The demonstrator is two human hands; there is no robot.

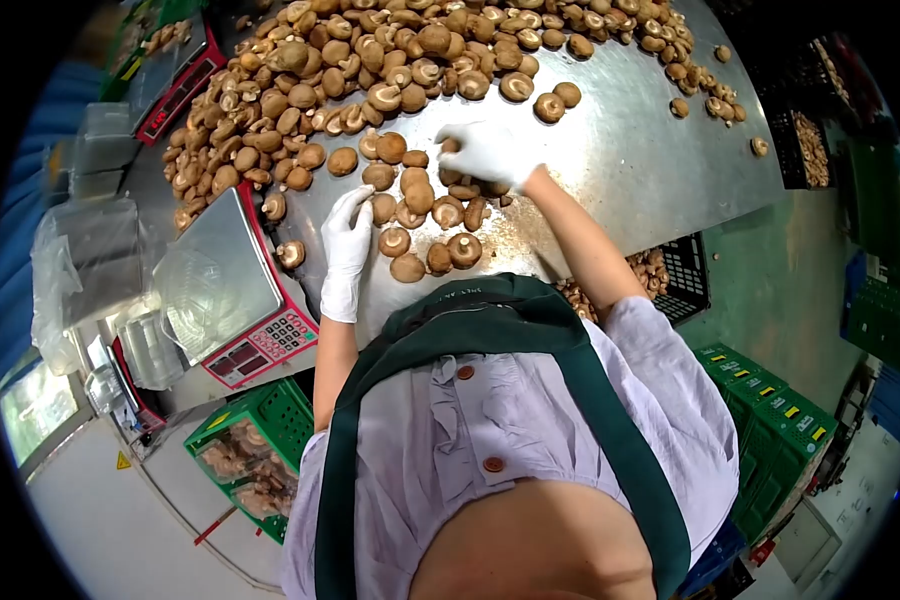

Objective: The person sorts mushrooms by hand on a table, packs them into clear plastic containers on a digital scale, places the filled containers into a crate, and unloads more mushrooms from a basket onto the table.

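My right hand (490,153), in a white glove, is curled round a shiitake mushroom (450,146) above the steel table (640,140). Part of that mushroom is hidden by the fingers. My left hand (347,240), also gloved, rests at the left of a small group of mushrooms (418,197), its fingers stretched out beside the nearest cap (382,208). Some of these mushrooms lie cap up, others show their stems. Beyond both hands spreads a large heap of mushrooms (370,60).
A red-edged scale (220,270) with a clear plastic container (202,295) on it stands left. Stacked clear trays (85,240) are farther left. Below the table sit a green crate (295,425) and a black crate (685,280) of mushrooms. More green crates (770,415) stand at right.
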